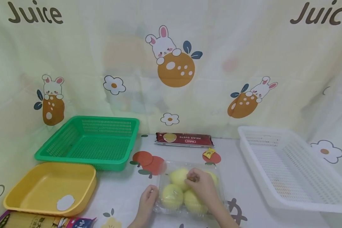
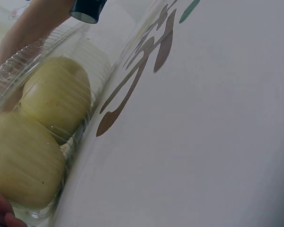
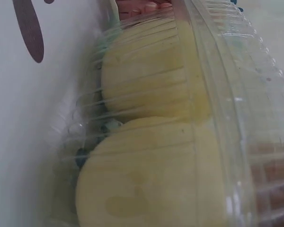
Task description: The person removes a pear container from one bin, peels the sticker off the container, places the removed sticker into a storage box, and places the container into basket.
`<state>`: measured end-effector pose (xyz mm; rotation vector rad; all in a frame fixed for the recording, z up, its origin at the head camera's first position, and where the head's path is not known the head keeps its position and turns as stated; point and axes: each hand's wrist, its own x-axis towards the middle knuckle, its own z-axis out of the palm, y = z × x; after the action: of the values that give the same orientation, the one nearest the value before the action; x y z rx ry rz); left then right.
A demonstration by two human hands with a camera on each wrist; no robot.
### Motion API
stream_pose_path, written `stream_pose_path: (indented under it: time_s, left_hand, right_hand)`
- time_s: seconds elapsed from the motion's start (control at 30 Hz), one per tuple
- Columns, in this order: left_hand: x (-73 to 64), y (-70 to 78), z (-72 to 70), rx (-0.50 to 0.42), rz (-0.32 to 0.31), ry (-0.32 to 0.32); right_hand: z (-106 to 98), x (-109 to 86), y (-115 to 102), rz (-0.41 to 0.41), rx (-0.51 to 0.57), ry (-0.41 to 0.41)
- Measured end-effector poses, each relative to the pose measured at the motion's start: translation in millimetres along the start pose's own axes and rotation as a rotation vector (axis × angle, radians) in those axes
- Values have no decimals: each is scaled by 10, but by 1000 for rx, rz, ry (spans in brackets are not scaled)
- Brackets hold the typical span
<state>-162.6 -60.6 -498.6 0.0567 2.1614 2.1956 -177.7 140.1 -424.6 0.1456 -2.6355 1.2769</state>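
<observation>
A clear, ribbed plastic box (image 1: 171, 164) stands on the table with several round yellow-green fruits (image 1: 172, 197) in it, two of them close up as fruits (image 2: 57, 97) in the left wrist view. My left hand (image 1: 148, 198) is at the box's left side, its bent fingers (image 2: 0, 208) right at the corner. Over the box, among the fruits, is my right hand (image 1: 203, 183) with curled fingers. A small brownish patch shows between its thumb and fingers; I cannot tell whether it is a held thing. Through the plastic the right forearm (image 2: 33, 30) shows.
A green basket (image 1: 99, 145) and a yellow basin (image 1: 40, 180) stand at left, above a pasta packet (image 1: 34, 220). A white basket (image 1: 262, 186) is at right. Behind the box lie a dark red packet (image 1: 185, 140) and a small yellow wrapped piece (image 1: 209, 153). A printed curtain (image 1: 216, 79) hangs behind.
</observation>
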Motion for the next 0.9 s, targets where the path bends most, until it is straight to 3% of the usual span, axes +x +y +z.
stream_pose_path:
  time_s: [0.33, 0.43, 0.57, 0.67, 0.9]
  left_hand:
    - [21, -19, 10, 20, -7, 30]
    - [-26, 98, 24, 23, -25, 28]
    - [-22, 86, 11, 19, -34, 17]
    - [17, -29, 0, -2, -22, 14]
    - [-3, 40, -2, -32, -8, 12]
  right_hand:
    - [-13, -11, -31, -28, -33, -10]
    - [-12, -22, -38, -28, -51, -8]
    - [-6, -24, -44, -33, -49, -1]
    - [-5, -28, -34, -41, -38, 10]
    - [-12, -37, -29, -42, -56, 5]
